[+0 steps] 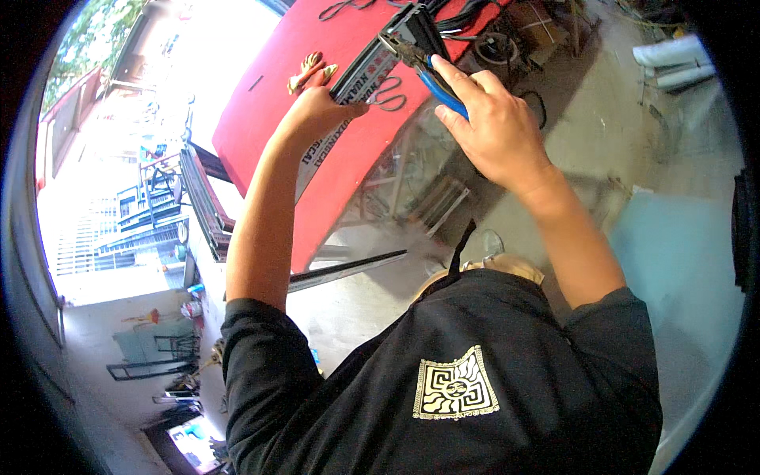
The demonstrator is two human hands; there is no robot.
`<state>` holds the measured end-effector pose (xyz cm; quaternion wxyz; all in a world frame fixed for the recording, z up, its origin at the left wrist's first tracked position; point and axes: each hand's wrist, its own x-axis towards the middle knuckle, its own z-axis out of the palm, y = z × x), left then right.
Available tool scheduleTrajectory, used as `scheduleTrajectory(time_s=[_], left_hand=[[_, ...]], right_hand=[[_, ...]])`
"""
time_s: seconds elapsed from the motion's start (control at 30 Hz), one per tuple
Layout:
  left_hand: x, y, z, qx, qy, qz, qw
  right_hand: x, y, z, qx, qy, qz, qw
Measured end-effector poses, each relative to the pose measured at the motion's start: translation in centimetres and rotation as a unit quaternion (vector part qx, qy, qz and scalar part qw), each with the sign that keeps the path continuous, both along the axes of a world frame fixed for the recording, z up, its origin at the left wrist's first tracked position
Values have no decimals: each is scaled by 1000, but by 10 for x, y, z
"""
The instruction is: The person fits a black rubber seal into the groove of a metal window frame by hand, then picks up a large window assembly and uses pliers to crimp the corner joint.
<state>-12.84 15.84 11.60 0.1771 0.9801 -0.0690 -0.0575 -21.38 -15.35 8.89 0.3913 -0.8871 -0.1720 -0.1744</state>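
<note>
My right hand (499, 131) is closed round the blue handles of a pair of pliers (434, 77). The pliers' metal jaws lie against the dark end of a long metal profile (324, 150), which is wrapped in printed pale film and lies slantwise on a red-covered table (245, 127). My left hand (313, 111) grips the profile farther down, thumb across it, the other fingers mostly hidden. Just beyond that hand is a small red and yellow thing (313, 70) that I cannot make out. A pair of scissors (388, 95) lies on the red cover, right of the profile.
Black cords (467, 17) lie at the table's far end. Dark frames (207, 198) lean left of the table, and another dark bar (348, 269) juts out by its near end. White wrapped rolls (673, 59) lie at the far right. A bluish sheet (665, 269) stands at my right.
</note>
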Motion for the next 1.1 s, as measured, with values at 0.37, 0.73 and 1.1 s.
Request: scheduleTrajectory(time_s=[0.37, 0.73, 1.1], left_hand=[[-7, -27, 31, 7, 171, 78, 982], [-3, -6, 13, 87, 55, -12, 995], [-8, -19, 27, 159, 123, 57, 978]], right_hand=[[24, -20, -16, 21, -25, -25, 999], [35, -28, -34, 54, -57, -61, 995], [31, -27, -40, 62, -26, -47, 997]])
